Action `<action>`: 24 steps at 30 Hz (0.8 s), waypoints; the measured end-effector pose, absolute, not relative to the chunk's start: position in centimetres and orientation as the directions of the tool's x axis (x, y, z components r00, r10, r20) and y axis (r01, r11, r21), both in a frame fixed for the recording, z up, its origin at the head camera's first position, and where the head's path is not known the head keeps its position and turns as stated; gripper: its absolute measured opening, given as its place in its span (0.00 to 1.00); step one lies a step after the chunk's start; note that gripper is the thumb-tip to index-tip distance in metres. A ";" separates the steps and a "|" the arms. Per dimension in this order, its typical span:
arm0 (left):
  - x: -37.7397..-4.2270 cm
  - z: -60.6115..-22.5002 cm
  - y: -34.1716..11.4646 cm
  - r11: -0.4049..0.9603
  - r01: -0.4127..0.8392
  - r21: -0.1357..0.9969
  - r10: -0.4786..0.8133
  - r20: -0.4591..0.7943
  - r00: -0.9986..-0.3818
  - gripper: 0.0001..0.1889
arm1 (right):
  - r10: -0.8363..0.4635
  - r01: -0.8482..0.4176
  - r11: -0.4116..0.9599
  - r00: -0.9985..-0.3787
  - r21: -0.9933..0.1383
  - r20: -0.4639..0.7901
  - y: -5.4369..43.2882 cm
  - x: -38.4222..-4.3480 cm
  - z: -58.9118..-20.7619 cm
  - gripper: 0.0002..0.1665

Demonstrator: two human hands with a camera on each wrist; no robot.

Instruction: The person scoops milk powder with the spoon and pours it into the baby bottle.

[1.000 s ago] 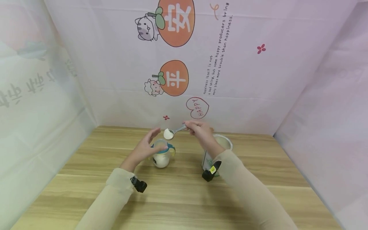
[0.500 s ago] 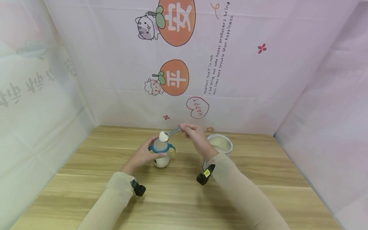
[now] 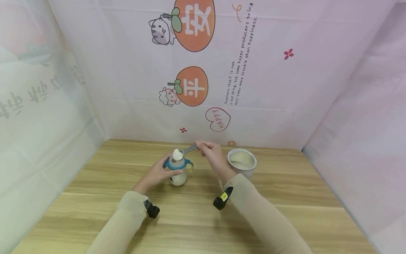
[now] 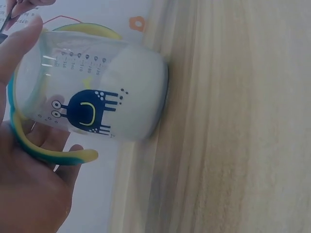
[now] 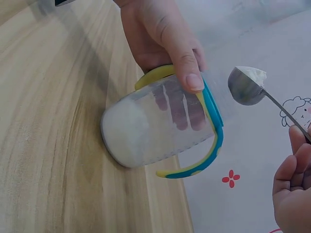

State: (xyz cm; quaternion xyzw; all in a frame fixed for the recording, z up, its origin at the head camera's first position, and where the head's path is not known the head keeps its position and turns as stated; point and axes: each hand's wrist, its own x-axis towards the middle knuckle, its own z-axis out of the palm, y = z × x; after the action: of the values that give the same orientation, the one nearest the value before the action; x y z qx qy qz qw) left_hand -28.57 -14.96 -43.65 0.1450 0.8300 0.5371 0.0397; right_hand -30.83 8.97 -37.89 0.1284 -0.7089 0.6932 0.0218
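Note:
My left hand (image 3: 156,173) grips a clear baby bottle (image 3: 178,180) standing upright on the table. The thumb lies across the near side, and fingers show through the far wall. The bottle has a blue collar, two blue-and-yellow handles and a dark cartoon print (image 4: 88,110); whitish contents fill its lower part. In my right hand (image 3: 211,157) a metal measuring spoon (image 5: 247,91) is pinched by its handle. Its round bowl, heaped with white powder (image 3: 177,154), hangs right over the bottle's open mouth.
An open canister (image 3: 249,173) of pale powder stands right of the bottle, partly behind my right wrist. The wooden table (image 3: 190,218) ends at a printed cloth wall (image 3: 263,120) behind, with cloth walls at both sides.
My right hand has brought the filled spoon left and down to the bottle's mouth. My left hand has closed from around the bottle to gripping it. More of the canister shows.

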 end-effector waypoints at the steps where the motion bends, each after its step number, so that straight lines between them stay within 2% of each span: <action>1: -28.6 -43.7 -15.0 0.382 0.196 0.903 0.282 0.088 -0.956 0.44 | -0.148 -0.215 0.016 -0.966 -0.976 0.210 8.9 -30.8 -38.0 0.19; 11: -28.6 -43.7 -15.0 0.406 0.180 0.896 0.267 0.072 -0.961 0.47 | -0.103 -0.220 0.100 -0.972 -0.970 0.210 8.4 -30.6 -38.5 0.17; 24: -28.9 -44.0 -15.2 0.385 0.205 0.900 0.291 0.092 -0.952 0.46 | -0.107 -0.303 0.189 -0.952 -0.934 0.287 7.8 -30.4 -39.1 0.15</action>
State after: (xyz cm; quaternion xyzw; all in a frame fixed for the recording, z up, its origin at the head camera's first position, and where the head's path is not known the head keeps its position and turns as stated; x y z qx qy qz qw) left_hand -28.87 -15.18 -44.00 0.1491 0.8313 0.5340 0.0405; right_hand -30.41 7.78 -39.09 0.1335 -0.7669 0.6227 0.0787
